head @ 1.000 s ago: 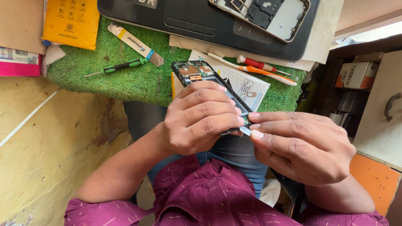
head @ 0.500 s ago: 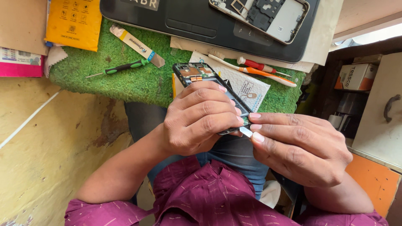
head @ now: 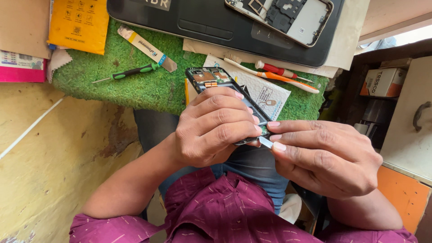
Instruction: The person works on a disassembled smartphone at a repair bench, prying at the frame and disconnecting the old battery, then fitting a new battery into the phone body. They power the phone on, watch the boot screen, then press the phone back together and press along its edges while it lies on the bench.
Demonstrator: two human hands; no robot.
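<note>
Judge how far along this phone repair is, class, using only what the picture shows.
Done: the phone has its back off, with its circuit boards bare. In hand: the left hand grips it, while the right hand pinches a small white piece at its lower edge. Left: it remains uncovered, and the green screwdriver lies unused on the green mat.

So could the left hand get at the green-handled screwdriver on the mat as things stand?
Probably not freely: the left hand is wrapped around the opened phone. The green-handled screwdriver lies uncovered on the green mat, nothing blocking it.
</note>
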